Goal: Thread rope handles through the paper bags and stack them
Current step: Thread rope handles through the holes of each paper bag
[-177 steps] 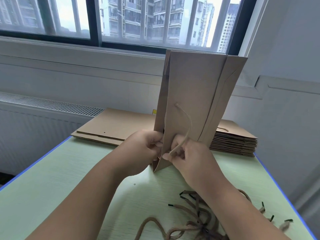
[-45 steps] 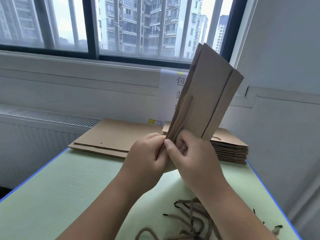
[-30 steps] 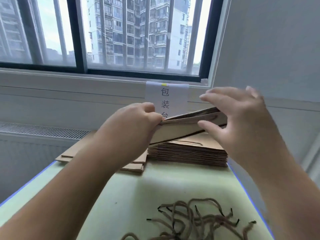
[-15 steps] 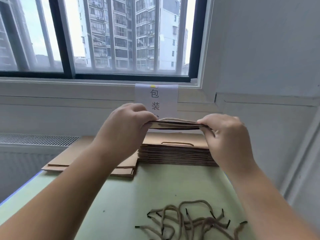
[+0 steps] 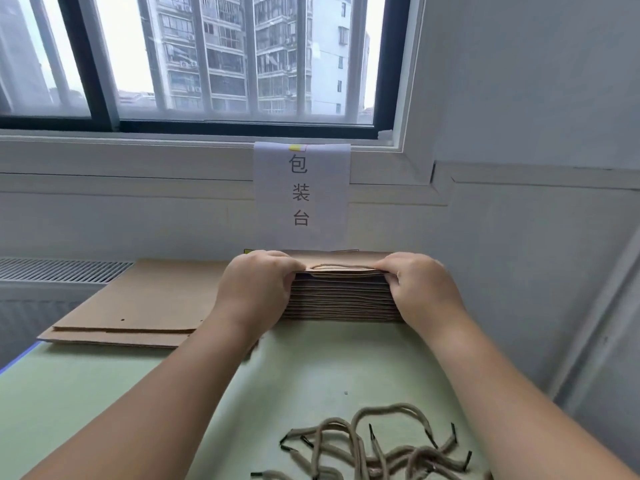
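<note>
A flat brown paper bag with its rope handle showing lies on top of the stack of finished bags at the back of the green table. My left hand grips the bag's left end, fingers curled over the top and thumb at the stack's side. My right hand grips the right end the same way. A pile of loose rope handles with black tips lies near the front edge.
A low pile of flat bags without handles lies left of the stack. A paper sign hangs on the wall behind, below the window. A radiator grille runs along the left, and a wall stands close on the right.
The bag, held upright while the rope went through, was turned flat and carried to the back. In the last half second both hands lowered it onto the stack.
</note>
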Tool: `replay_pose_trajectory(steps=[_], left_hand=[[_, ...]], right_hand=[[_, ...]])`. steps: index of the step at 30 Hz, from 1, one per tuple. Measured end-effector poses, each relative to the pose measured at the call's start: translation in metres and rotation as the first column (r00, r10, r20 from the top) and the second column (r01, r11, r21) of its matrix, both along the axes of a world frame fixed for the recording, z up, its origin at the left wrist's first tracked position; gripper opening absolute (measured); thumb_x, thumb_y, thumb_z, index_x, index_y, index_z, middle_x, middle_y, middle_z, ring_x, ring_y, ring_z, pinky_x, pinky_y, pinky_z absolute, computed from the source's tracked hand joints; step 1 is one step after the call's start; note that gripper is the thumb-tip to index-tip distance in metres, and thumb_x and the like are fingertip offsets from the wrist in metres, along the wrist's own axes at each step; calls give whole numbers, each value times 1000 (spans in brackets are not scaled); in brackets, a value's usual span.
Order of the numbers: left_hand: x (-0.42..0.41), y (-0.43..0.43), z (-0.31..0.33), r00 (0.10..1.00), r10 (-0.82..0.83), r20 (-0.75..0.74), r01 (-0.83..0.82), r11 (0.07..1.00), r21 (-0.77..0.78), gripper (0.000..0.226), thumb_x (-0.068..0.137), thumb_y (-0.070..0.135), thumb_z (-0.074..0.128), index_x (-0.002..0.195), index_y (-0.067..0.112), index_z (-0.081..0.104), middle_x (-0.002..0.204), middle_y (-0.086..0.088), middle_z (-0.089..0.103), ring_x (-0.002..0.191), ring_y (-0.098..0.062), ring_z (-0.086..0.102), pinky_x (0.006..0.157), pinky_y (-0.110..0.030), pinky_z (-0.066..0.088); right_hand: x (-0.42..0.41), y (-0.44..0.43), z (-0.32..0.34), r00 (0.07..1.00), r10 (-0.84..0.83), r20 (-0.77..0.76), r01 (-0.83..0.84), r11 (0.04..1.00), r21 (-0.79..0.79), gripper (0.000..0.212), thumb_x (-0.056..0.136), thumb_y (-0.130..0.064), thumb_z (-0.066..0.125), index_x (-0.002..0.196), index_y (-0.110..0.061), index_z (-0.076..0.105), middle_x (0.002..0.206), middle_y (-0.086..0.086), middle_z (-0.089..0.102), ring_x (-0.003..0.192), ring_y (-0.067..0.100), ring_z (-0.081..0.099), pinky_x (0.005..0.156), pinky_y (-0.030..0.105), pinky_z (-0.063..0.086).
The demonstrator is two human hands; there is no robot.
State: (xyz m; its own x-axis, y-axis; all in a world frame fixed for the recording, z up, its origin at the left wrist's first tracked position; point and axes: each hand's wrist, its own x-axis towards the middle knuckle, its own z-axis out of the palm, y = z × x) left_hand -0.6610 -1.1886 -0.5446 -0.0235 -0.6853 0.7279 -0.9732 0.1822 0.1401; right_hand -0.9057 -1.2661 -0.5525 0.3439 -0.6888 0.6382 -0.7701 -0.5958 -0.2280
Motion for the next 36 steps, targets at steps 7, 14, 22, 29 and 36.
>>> replay_pose_trajectory(steps=[7,14,22,29,36], left_hand=[[0,-13,-15,995,64,-78,-53,989,135,27,96,16,62,104,33,82,100,9,78,94,-26,71,72,-33,54],[0,-4,-34,994,7,-107,13,982,186,41,93,19,48,120,29,76,117,15,74,101,-23,69,77,-32,56],[5,-5,-40,996,6,-94,31,922,386,47,104,18,46,147,33,56,150,20,53,133,-15,51,102,-28,44],[4,-7,-42,999,-17,-46,36,895,445,49,103,16,45,150,28,52,153,16,51,141,-13,44,111,-27,36],[2,-6,-45,999,-24,-35,38,882,469,51,104,19,46,155,23,46,158,12,46,146,-14,37,117,-24,26]], right_hand=[[4,-10,-21,1000,10,20,-11,1000,25,39,91,-9,51,105,-35,77,82,-13,67,81,21,60,73,39,51],[-1,-8,-21,999,38,20,-41,983,180,39,95,-8,53,117,-31,76,107,-12,75,103,19,65,90,37,52],[0,-11,-27,999,-26,-29,33,953,302,36,99,-11,52,121,-28,74,125,-11,71,118,17,62,99,31,48],[3,-13,-31,996,-61,-58,77,940,333,34,101,-12,53,123,-29,74,130,-14,68,121,14,59,98,23,43],[3,-11,-35,997,-73,-4,69,932,355,33,100,-11,55,119,-28,75,127,-10,70,122,16,59,100,25,43]])
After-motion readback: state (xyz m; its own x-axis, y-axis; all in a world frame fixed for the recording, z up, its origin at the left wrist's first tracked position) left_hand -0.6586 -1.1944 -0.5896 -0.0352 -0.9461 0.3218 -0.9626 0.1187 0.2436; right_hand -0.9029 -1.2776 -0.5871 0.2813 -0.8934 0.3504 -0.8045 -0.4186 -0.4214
